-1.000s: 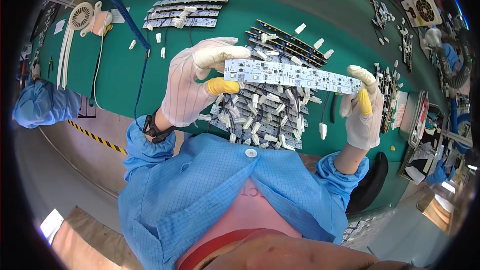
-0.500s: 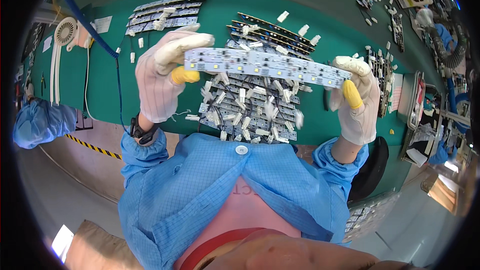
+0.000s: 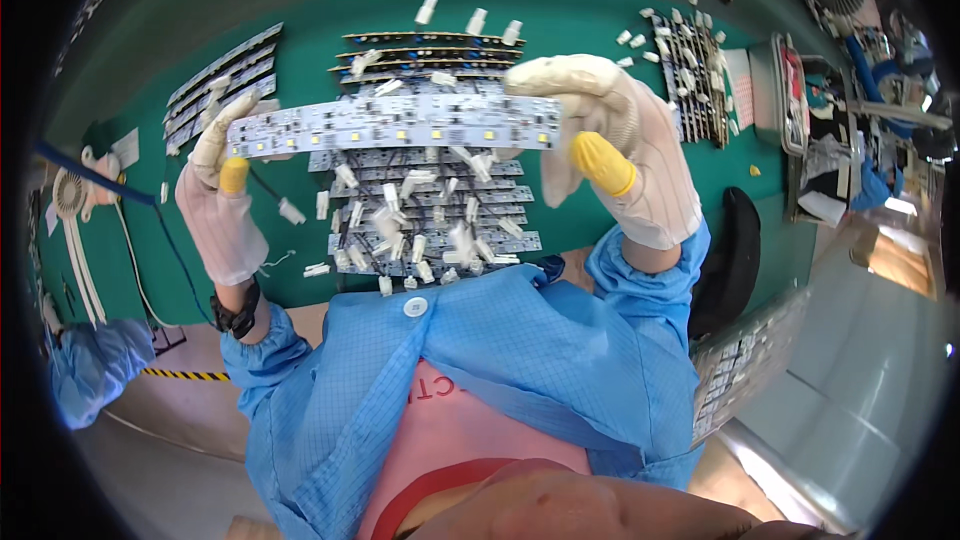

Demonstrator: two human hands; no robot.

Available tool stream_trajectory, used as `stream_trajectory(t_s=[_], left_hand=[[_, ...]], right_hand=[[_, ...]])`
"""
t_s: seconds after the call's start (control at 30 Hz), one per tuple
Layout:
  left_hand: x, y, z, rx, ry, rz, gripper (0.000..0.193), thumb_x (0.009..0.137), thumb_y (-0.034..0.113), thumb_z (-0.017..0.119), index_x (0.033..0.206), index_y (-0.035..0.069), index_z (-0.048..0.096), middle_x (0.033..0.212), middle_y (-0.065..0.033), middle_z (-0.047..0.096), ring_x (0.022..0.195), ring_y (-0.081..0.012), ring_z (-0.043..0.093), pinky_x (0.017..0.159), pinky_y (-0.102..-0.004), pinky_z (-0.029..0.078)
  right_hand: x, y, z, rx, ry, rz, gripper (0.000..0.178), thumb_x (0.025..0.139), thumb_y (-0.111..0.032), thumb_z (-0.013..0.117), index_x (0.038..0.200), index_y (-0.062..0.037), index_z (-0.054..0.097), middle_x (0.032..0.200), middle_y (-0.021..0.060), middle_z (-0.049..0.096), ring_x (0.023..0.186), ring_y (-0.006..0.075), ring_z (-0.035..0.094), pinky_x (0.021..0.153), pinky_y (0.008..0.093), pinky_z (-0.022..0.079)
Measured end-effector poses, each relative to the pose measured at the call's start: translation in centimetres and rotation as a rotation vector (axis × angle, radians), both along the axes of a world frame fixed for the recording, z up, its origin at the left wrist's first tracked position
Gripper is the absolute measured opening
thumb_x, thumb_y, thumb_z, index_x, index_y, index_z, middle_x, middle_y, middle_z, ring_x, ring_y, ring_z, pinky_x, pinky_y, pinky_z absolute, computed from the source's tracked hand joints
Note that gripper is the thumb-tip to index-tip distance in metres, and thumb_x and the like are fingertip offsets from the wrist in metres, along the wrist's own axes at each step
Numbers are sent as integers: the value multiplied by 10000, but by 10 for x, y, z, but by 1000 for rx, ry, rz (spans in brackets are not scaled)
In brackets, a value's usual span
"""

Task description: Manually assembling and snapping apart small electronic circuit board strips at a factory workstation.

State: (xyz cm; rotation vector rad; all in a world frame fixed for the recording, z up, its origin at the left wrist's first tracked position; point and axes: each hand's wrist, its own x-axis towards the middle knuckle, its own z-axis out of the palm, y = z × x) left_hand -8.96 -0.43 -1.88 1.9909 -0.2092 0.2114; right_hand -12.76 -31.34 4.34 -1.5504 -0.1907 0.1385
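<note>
A long white LED circuit board [image 3: 400,126] dotted with small yellow LEDs spans the space between my gloved hands, raised over the green bench. My left hand [image 3: 218,202] pinches its left end, the yellow-covered thumb below and fingers behind. At the other end, my right hand [image 3: 628,155] is closed on the board, with its yellow-covered thumb near the lower corner and fingers curled over the top. A wire with a white connector [image 3: 291,211] hangs beneath the left part. Under the held board lies a pile of similar boards [image 3: 505,213] with white connectors, partly hidden.
More boards stand edge-up [image 3: 440,53] behind the pile. Other groups of boards lie at the left [image 3: 225,80] and right [image 3: 690,75]. A blue hose [image 3: 100,172] crosses the left side. A metal tray [image 3: 776,100] and black chair part [image 3: 727,265] are at right.
The whole view has shifted. Both hands, still holding the LED circuit board, have moved left relative to the pile, and the board's right end has risen to tilt it slightly the other way.
</note>
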Motion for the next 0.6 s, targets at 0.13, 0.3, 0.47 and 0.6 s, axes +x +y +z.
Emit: stream_trajectory(t_s=[0.13,0.3,0.47,0.6], left_hand=[[1,8,-2,156,33,-27,497,942,433,503,1156,0,618,1029,-109,679,931,-136,617,861,-262,452],[1,4,-11,-180,-13,-71,520,899,404,589,1216,-9,578,1065,-112,670,920,-152,640,814,-256,503],[-7,-1,0,-388,-85,-113,560,857,305,665,1253,-64,521,1086,-181,646,897,-200,660,752,-263,541],[-14,0,3,-447,-59,-181,485,858,199,656,1235,-76,527,1073,-186,647,823,-215,678,694,-262,542]], right_hand=[[2,-1,4,43,49,38,574,856,-420,657,1188,32,538,725,69,643,625,83,613,580,184,456],[4,-3,-2,-86,-53,4,570,852,-404,669,1185,36,529,734,54,631,575,64,579,526,163,428],[6,-4,-8,-67,-12,-76,710,784,-507,704,1181,52,521,820,61,623,543,79,548,499,192,417],[9,-1,-6,-137,39,-120,780,750,-571,698,1186,51,520,863,60,612,587,76,525,515,193,376]])
